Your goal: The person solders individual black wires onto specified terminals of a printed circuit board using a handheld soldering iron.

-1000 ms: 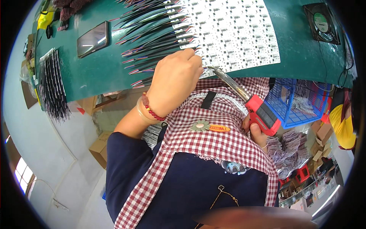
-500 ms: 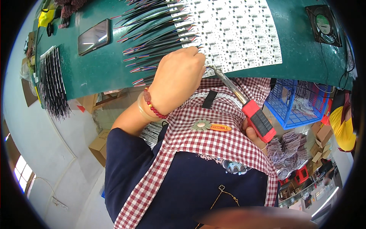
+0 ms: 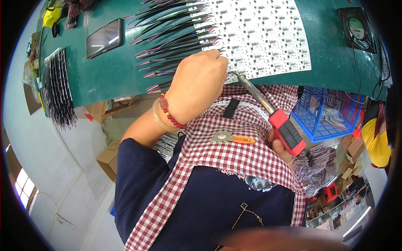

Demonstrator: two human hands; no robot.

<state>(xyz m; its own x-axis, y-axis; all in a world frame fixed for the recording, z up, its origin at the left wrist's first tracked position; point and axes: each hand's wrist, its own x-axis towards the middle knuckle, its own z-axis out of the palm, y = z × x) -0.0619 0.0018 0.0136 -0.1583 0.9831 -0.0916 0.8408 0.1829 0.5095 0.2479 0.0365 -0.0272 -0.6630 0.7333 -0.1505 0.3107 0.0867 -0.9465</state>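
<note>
My left hand (image 3: pixel 196 85) is curled at the near edge of the green table (image 3: pixel 113 71), fingertips pinched on the end of a thin wire (image 3: pixel 184 62) right at the white panel of small circuit boards (image 3: pixel 259 35). A row of black wires with coloured tips (image 3: pixel 171 31) fans out to the left of the panel. My right hand (image 3: pixel 279 149) is mostly hidden behind my checked apron and grips the red and black handle of a soldering iron (image 3: pixel 268 111). Its metal shaft points up to the panel edge beside my left fingers.
A dark phone (image 3: pixel 104 37) lies on the table at the left, and a bundle of black wires (image 3: pixel 58 90) hangs at the table's left end. A small black fan (image 3: pixel 357 24) sits at the right. A blue wire basket (image 3: pixel 324 115) and cardboard boxes (image 3: pixel 109 157) stand below.
The soldering iron's handle has shifted slightly down and right while its tip stays at the panel edge. My left hand has kept its place at the wires.
</note>
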